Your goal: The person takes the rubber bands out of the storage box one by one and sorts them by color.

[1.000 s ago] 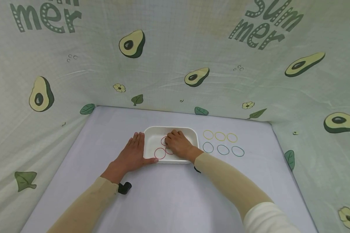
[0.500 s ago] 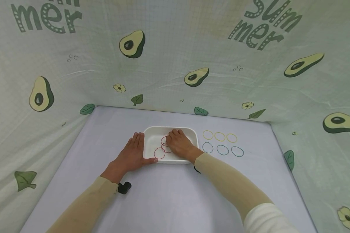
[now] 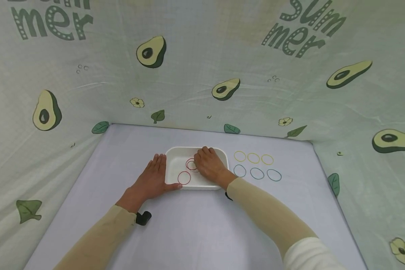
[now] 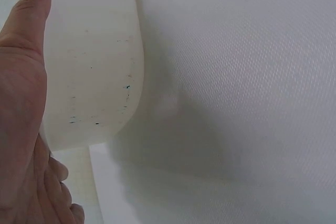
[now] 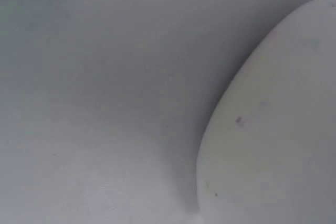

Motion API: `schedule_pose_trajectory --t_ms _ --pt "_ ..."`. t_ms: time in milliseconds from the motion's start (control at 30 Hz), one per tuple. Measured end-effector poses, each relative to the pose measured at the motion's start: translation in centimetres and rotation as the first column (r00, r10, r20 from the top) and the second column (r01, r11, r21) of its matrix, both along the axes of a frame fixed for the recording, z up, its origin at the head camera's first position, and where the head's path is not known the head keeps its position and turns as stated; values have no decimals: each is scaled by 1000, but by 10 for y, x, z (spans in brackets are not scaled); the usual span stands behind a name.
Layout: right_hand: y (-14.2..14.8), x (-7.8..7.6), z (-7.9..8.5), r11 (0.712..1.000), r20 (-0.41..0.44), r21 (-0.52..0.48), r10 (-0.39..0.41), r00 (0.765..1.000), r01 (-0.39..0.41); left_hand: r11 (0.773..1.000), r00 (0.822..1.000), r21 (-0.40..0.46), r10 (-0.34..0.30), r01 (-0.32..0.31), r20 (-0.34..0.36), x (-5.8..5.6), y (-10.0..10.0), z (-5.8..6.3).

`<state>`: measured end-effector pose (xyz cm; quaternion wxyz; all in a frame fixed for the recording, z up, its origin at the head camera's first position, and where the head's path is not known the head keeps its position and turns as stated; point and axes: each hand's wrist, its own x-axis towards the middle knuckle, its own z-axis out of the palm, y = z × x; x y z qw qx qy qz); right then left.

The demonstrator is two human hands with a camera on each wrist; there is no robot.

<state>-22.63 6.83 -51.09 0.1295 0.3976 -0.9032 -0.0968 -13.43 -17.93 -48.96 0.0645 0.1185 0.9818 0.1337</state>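
In the head view my left hand (image 3: 150, 180) lies flat along the left end of a white plastic tray (image 3: 169, 151), fingers straight and together, thumb over the front rim. The left wrist view shows this thumb and palm against the tray's outer wall. My right hand (image 3: 209, 165) reaches inside the tray with bent fingers, pinching a thin red rubber band (image 3: 192, 170) at its right edge. It overlaps another red band (image 3: 186, 164). A third red band (image 3: 190, 177) lies near the front wall. The right fingertips are partly hidden; in the right wrist view only the tray's outer wall (image 5: 262, 145) shows.
Right of the tray, a row of yellow bands (image 3: 240, 151) lies behind a row of green bands (image 3: 240, 165) on the white tabletop (image 3: 195, 232). A printed cloth (image 3: 189, 75) hangs around the back and sides.
My right hand has shifted slightly right and away from me, drawing the pinched red rubber band back over the rear one. The left hand and tray stay in place.
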Motion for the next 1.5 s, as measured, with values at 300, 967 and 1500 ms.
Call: schedule_pose_trajectory --t_ms 300,967,1500 --pt "9 1 7 997 -31 -78 -32 999 30 1000 1000 10 -7 7 -5 2 1 2" --pt "37 5 22 982 -113 -156 -123 986 104 1000 1000 10 -10 10 3 2 0 3" --pt "117 19 33 946 -103 -218 -265 959 238 1000 1000 24 -6 6 -5 2 -1 1"
